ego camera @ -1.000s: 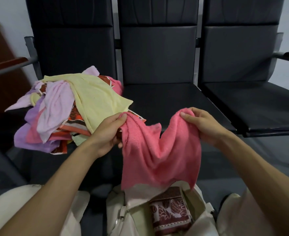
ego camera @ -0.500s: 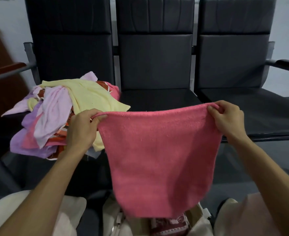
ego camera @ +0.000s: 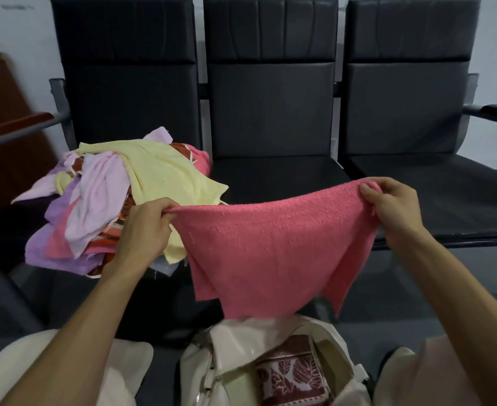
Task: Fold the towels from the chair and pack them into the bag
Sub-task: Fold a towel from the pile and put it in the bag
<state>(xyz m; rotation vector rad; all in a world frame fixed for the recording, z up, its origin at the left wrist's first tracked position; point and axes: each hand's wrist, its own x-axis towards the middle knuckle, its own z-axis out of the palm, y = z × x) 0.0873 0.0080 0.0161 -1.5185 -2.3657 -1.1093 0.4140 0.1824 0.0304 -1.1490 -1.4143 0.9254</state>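
Nearest, at the bottom edge: a cream bag (ego camera: 196, 367) of smooth, faintly glossy fabric, zip undone, mouth gaping. Inside it, a folded towel (ego camera: 292, 376) in maroon and white with a leaf pattern, lying flat. On either side, knees in pale cream cloth (ego camera: 124, 373).

Just above the bag's mouth, hanging in the air: a pink towel (ego camera: 270, 253), nubbly terry with loose threads on the surface. Stretched by its top edge into a shallow sagging curve; below that, overlapping layers, lower edge falling in uneven points close over the bag. Pinched at the top left corner by the left hand (ego camera: 146, 227), fingers curled tight over the hem, thumb against them. Gripped at the top right corner by the right hand (ego camera: 393, 206), fingers folded round a bunched bit of cloth.

Behind the left hand, on the left chair (ego camera: 124, 92): a crumpled heap of towels (ego camera: 74, 235), soft and shapeless. Pale yellow towel (ego camera: 165, 174) draped on top, lilac-pink towel (ego camera: 100, 197) twisted across the front, purple beneath, orange-striped edges showing through.

Farther back, joined in a row: the middle chair (ego camera: 270, 106) and the right chair (ego camera: 405, 106), black padded leatherette, squared backs with stitched panels, grey metal arms. At far left, a reddish-brown wooden panel (ego camera: 3, 127). Behind all, a pale wall (ego camera: 12, 30).
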